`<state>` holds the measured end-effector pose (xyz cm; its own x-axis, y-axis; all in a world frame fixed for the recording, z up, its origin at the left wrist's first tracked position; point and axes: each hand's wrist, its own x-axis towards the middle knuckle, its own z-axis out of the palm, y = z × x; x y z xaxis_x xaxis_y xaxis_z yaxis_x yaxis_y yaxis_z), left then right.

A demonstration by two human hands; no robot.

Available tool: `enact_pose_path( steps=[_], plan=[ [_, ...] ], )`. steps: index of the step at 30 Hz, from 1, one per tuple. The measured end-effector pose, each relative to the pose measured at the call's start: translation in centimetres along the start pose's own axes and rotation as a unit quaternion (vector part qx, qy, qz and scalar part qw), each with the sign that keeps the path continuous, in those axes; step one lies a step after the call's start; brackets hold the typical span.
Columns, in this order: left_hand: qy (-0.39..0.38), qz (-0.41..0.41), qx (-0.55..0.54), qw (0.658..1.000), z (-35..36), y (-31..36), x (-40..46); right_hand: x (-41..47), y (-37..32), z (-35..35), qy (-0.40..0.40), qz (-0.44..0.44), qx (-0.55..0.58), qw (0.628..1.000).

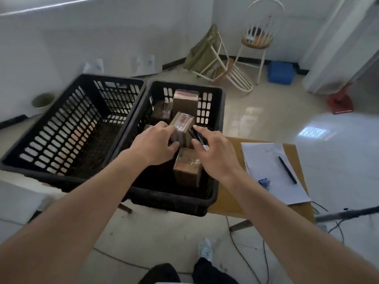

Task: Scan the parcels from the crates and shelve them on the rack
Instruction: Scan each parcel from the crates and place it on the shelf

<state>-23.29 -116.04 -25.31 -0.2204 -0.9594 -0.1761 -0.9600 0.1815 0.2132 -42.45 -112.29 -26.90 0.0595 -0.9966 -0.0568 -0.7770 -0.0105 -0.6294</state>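
Cardboard parcel (pixel 181 125) btwn both hands

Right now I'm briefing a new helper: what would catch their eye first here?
Two bare hands meet over the right-hand black slotted plastic crate: the left hand grips a small brown taped cardboard parcel, and the right hand holds a black marker pen against it. The left-hand black crate alongside looks empty.

Open-topped right crate (pixel 215 193), upright parcels (pixel 185 173) crowding its right half.
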Motion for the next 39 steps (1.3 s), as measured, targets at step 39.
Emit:
enact_pose_path(
  steps=[39],
  plan=[
    [-0.107,-0.285,-0.377,0.875,7.9,-2.3,15.8,11.5,3.4,0.8,-0.016,0.047,-0.002,0.999]
  ],
)
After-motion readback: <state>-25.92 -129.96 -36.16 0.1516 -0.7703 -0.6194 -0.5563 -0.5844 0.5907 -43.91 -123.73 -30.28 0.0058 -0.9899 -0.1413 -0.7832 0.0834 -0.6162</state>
